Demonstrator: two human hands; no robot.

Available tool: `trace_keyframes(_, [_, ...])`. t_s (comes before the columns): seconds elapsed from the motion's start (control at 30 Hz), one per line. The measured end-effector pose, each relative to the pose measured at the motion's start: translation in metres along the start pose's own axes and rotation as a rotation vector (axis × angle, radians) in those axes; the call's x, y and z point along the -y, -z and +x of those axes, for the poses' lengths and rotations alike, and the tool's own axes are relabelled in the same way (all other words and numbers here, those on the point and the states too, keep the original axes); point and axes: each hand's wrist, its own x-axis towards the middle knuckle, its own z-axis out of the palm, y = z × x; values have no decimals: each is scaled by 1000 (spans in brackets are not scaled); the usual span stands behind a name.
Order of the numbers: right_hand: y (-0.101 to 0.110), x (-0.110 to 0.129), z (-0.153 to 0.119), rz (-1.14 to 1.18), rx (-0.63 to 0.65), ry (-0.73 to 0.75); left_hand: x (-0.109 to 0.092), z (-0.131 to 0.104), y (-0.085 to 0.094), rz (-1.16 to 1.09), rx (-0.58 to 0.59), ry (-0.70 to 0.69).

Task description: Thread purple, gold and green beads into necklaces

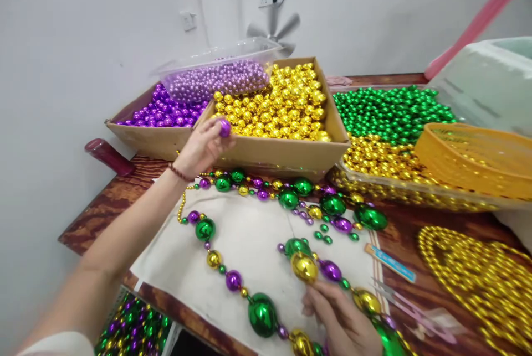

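My left hand [204,148], with a dark beaded bracelet at its wrist, pinches a purple bead [225,128] in front of the cardboard box of gold beads [270,109]. Low on the right, my right hand [343,311] has thumb and fingers closed at a large gold bead [304,266], which hides part of a green bead [296,246]. A string of green, purple and gold beads [233,280] curves over the white cloth [245,223]. Several loose small green beads [323,228] lie above the right hand.
Purple beads [166,108] and a clear tub [220,80] fill the box's left side. Green beads [390,109] and an orange basket [477,156] are at right, above gold strands [477,284]. Scissors [415,311] lie near a blue-labelled strip [390,263]. A dark red bottle [110,156] lies left.
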Motion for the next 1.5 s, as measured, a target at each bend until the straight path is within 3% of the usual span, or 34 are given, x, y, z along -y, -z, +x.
trace_keyframes(0.07, [-1,2,-1,-12,28,39,24,-42,-27,-195,61,240])
trace_keyframes(0.17, [2,2,-2,-18,99,136,55,-81,-55,-430,24,455])
trace_keyframes(0.37, [12,3,-6,-42,112,212,80,-96,-78,-614,-45,600])
trace_keyframes(0.7, [10,0,-10,-11,104,156,83,-109,-80,-471,5,493])
trace_keyframes(0.97, [4,-7,-10,-7,70,119,84,-118,-83,-412,112,412])
trace_keyframes(1.2, [-7,-14,-3,36,42,62,101,-144,-91,-291,170,340])
trace_keyframes(1.37, [-2,-6,-6,116,120,6,113,-152,-94,-260,113,308])
trace_keyframes(1.5, [6,-5,-10,202,100,-85,114,-159,-100,-241,180,350])
